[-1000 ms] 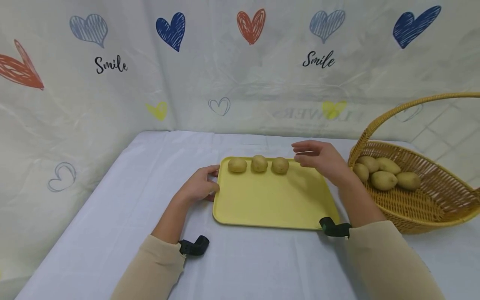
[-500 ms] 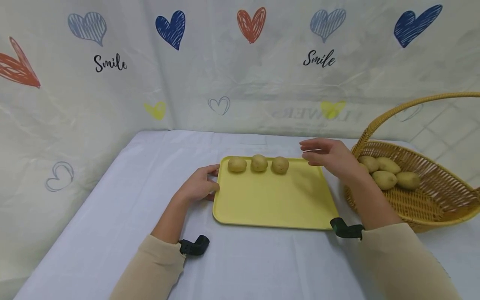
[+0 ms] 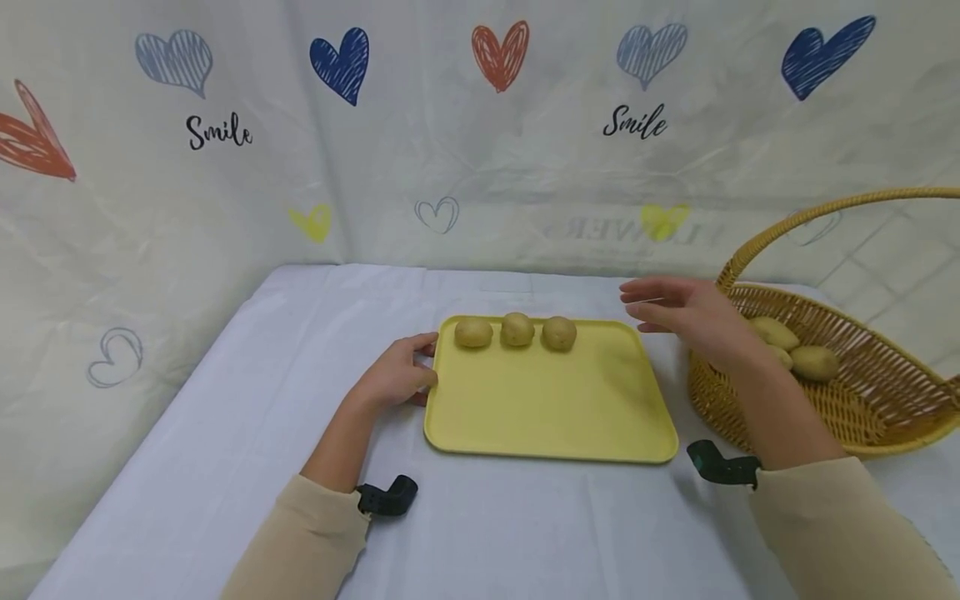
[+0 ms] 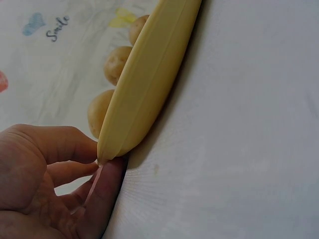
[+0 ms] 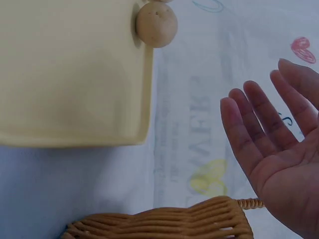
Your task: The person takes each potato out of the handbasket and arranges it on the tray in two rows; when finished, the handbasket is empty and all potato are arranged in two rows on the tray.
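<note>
A yellow tray (image 3: 551, 400) lies on the white-covered table, with three potatoes (image 3: 517, 330) in a row along its far edge. At the tray's left side my left hand (image 3: 393, 372) pinches the rim; in the left wrist view the fingers (image 4: 70, 144) meet the tray edge from above and below. My right hand (image 3: 697, 317) hovers, fingers extended and holding nothing, between the tray's far right corner and the wicker basket (image 3: 862, 408). Inside that basket several potatoes (image 3: 816, 363) show, some hidden behind the right hand and wrist.
The basket's tall arched handle (image 3: 840, 202) rises beside the right hand. A pale curtain (image 3: 480, 150) printed with hearts and lettering hangs behind the table (image 3: 525, 533). Both wrists carry black camera mounts (image 3: 388, 496).
My right hand has moved rightward from above the tray's far right part toward the basket, covering more of its potatoes. The left hand, tray and row of potatoes have stayed put.
</note>
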The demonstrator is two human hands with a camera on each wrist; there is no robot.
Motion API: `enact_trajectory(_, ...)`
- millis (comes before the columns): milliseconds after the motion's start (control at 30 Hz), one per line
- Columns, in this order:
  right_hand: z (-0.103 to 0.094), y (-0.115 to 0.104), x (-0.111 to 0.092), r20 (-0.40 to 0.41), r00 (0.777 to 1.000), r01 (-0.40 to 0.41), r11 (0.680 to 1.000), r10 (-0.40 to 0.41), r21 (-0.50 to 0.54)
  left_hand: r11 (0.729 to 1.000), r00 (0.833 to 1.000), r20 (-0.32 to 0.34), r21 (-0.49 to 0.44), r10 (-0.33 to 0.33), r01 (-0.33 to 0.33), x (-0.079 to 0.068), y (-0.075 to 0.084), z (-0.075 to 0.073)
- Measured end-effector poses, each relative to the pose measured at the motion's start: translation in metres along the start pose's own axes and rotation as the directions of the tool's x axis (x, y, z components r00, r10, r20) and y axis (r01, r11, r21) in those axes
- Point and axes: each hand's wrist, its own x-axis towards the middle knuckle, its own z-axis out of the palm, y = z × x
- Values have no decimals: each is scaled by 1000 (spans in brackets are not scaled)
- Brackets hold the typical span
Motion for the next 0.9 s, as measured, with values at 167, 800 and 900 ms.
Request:
enact_trajectory(167, -5, 2, -5, 3, 1000, 25, 1000, -25, 16, 1000, 1000, -3, -5, 0, 0, -1, 1, 0)
enact_trajectory(800, -25, -2, -16, 58, 997, -45, 997, 49, -65, 1000, 1000, -1, -10, 8, -8, -2, 1, 1)
enact_trajectory(900, -29, 2, -18, 68, 996, -51, 994, 58, -97, 1000, 1000, 0, -17, 2, -2, -2, 0, 1)
